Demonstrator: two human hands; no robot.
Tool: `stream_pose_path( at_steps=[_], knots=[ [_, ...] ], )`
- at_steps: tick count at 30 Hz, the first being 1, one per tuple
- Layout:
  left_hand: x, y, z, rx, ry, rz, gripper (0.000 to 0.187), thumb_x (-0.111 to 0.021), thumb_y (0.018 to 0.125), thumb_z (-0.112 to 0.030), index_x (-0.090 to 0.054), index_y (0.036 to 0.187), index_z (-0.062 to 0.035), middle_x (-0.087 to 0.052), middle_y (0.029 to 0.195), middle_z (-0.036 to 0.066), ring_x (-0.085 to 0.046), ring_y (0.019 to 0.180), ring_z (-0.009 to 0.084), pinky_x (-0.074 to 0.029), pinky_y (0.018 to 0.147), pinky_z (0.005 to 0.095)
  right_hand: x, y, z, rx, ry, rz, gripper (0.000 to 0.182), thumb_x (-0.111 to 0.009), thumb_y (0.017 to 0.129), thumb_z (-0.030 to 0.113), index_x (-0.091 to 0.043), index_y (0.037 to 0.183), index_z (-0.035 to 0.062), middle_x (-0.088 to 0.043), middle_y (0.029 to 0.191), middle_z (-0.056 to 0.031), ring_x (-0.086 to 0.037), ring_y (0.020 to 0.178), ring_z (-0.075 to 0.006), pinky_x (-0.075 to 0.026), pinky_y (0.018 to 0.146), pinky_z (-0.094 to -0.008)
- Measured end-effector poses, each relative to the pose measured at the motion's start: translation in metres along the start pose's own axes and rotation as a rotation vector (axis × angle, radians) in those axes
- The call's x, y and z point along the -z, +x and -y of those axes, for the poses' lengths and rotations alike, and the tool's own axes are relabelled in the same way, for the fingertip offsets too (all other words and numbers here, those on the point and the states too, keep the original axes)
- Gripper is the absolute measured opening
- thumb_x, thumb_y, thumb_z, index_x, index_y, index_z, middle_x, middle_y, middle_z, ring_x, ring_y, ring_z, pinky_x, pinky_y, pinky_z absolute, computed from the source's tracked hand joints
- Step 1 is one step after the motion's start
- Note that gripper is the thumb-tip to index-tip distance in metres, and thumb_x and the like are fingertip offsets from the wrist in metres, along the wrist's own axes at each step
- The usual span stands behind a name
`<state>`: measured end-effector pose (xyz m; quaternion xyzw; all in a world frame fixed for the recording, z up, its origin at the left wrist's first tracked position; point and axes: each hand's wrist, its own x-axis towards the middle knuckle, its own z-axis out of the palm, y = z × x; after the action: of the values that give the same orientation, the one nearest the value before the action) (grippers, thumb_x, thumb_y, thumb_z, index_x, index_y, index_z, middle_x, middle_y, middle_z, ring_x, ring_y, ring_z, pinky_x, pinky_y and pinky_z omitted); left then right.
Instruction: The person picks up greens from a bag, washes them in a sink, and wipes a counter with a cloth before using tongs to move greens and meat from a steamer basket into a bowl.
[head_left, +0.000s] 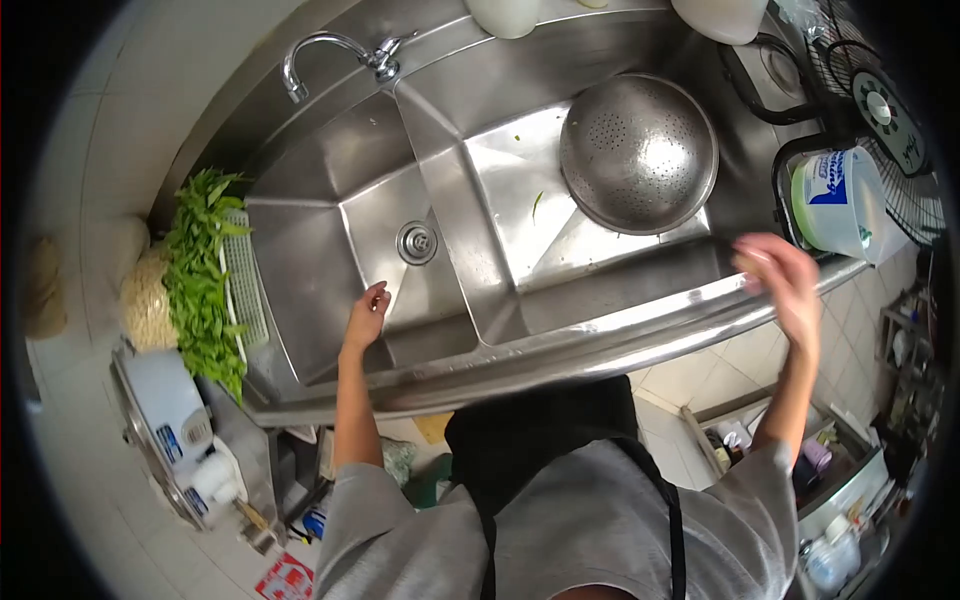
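Note:
My left hand (pixel 368 318) hovers over the front of the left sink basin (pixel 370 240), its fingers loosely bent and slightly apart with nothing visible in them. At the right end of the sink's front rim, my right hand (pixel 785 275) is smeared by motion, so its fingers and anything in them cannot be made out. Near it stands a clear plastic tub (pixel 838 205) with a blue label and green contents. An upturned metal colander (pixel 640 153) rests in the right basin (pixel 510 190), beside a few green leaf scraps (pixel 537 205).
A faucet (pixel 375 65) rises behind the left basin. Leafy greens (pixel 203 285) lie over a white basket (pixel 243 280) on the left, next to pale sprouts (pixel 148 300). A fan (pixel 885 110) stands at the right. An open drawer (pixel 745 420) lies below my right arm.

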<state>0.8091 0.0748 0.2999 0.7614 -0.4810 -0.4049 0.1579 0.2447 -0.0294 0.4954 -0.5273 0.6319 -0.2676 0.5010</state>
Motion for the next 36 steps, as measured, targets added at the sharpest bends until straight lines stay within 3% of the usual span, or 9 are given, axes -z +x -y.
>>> stream_pose_path(
  at_steps=[2, 3, 6, 11, 15, 24, 28, 32, 36],
  knots=[
    [0.007, 0.003, -0.024, 0.031, 0.025, 0.052, 0.039, -0.048, 0.087, -0.023, -0.044, 0.120, -0.0015, -0.054, 0.109, 0.015, -0.051, 0.100, 0.0198, -0.039, 0.086, 0.0289, -0.078, 0.061, -0.005, -0.026, -0.158, 0.263, 0.017, -0.051, 0.082, 0.006, -0.059, 0.096, 0.0018, -0.058, 0.074, -0.0058, -0.055, 0.065, -0.0114, -0.047, 0.058, -0.0238],
    [0.013, -0.001, -0.034, 0.013, 0.058, 0.041, 0.038, -0.049, 0.087, -0.023, -0.046, 0.118, -0.0022, -0.054, 0.109, 0.017, -0.052, 0.100, 0.0233, -0.040, 0.085, 0.0309, -0.114, 0.101, -0.056, 0.353, -0.493, 0.309, 0.020, -0.051, 0.075, 0.000, -0.061, 0.093, 0.0028, -0.059, 0.073, -0.0124, -0.059, 0.064, -0.0206, -0.049, 0.061, -0.0291],
    [0.033, -0.017, -0.024, -0.083, 0.050, -0.095, 0.034, -0.048, 0.086, -0.020, -0.048, 0.116, -0.0032, -0.052, 0.112, 0.017, -0.051, 0.102, 0.0298, -0.039, 0.085, 0.0332, -0.240, 0.189, -0.145, 0.221, -0.933, 0.449, 0.014, -0.049, 0.073, 0.000, -0.061, 0.079, 0.0014, -0.060, 0.080, -0.0193, -0.059, 0.084, -0.0316, -0.048, 0.072, -0.0373],
    [0.074, -0.078, -0.032, 0.063, -0.050, -0.398, 0.030, -0.045, 0.088, -0.015, -0.049, 0.112, 0.0034, -0.053, 0.111, 0.017, -0.051, 0.103, 0.0224, -0.038, 0.087, 0.0290, -0.362, 0.246, -0.243, -0.146, -0.549, -0.070, 0.015, -0.052, 0.077, 0.010, -0.057, 0.085, -0.0010, -0.054, 0.093, -0.0214, -0.056, 0.083, -0.0366, -0.046, 0.073, -0.0416],
    [0.073, -0.113, -0.013, 0.167, -0.031, -0.616, 0.030, -0.043, 0.089, -0.013, -0.048, 0.113, 0.0057, -0.054, 0.110, 0.015, -0.051, 0.101, 0.0209, -0.038, 0.086, 0.0286, -0.423, 0.254, -0.269, 0.112, -0.385, -0.250, 0.012, -0.052, 0.074, 0.005, -0.054, 0.084, -0.0008, -0.052, 0.090, -0.0200, -0.054, 0.081, -0.0374, -0.045, 0.070, -0.0432],
    [0.031, -0.142, -0.004, 0.201, 0.016, -0.875, 0.026, -0.039, 0.091, -0.009, -0.049, 0.111, 0.0048, -0.055, 0.108, 0.013, -0.052, 0.098, 0.0175, -0.040, 0.086, 0.0262, -0.407, 0.405, -0.221, 0.447, -0.593, -0.231, 0.018, -0.042, 0.079, 0.003, -0.056, 0.091, 0.0016, -0.051, 0.095, -0.0169, -0.048, 0.089, -0.0335, -0.041, 0.078, -0.0393],
    [0.027, -0.139, -0.006, 0.246, -0.016, -0.990, 0.026, -0.040, 0.091, -0.010, -0.050, 0.110, 0.0046, -0.056, 0.106, 0.013, -0.053, 0.096, 0.0176, -0.041, 0.086, 0.0286, -0.412, 0.336, -0.280, 0.708, -0.682, 0.095, 0.029, -0.042, 0.076, 0.001, -0.050, 0.104, 0.0015, -0.049, 0.104, -0.0169, -0.046, 0.094, -0.0341, -0.042, 0.082, -0.0392],
    [0.028, -0.135, -0.007, 0.275, -0.044, -0.989, 0.026, -0.043, 0.090, -0.012, -0.050, 0.110, 0.0039, -0.056, 0.104, 0.014, -0.053, 0.096, 0.0170, -0.041, 0.086, 0.0280, -0.407, 0.241, -0.270, 0.529, -0.535, 0.436, 0.038, -0.044, 0.071, -0.007, -0.050, 0.108, 0.0030, -0.046, 0.114, -0.0129, -0.044, 0.105, -0.0310, -0.040, 0.088, -0.0363],
    [0.026, -0.135, -0.006, 0.243, -0.064, -1.004, 0.025, -0.044, 0.089, -0.010, -0.050, 0.109, 0.0039, -0.058, 0.100, 0.013, -0.054, 0.094, 0.0169, -0.041, 0.085, 0.0271, -0.399, 0.169, -0.341, 0.871, -0.601, 0.719, 0.020, -0.050, 0.072, 0.004, -0.055, 0.091, 0.0024, -0.050, 0.107, -0.0140, -0.047, 0.099, -0.0317, -0.040, 0.083, -0.0370]
  ],
)
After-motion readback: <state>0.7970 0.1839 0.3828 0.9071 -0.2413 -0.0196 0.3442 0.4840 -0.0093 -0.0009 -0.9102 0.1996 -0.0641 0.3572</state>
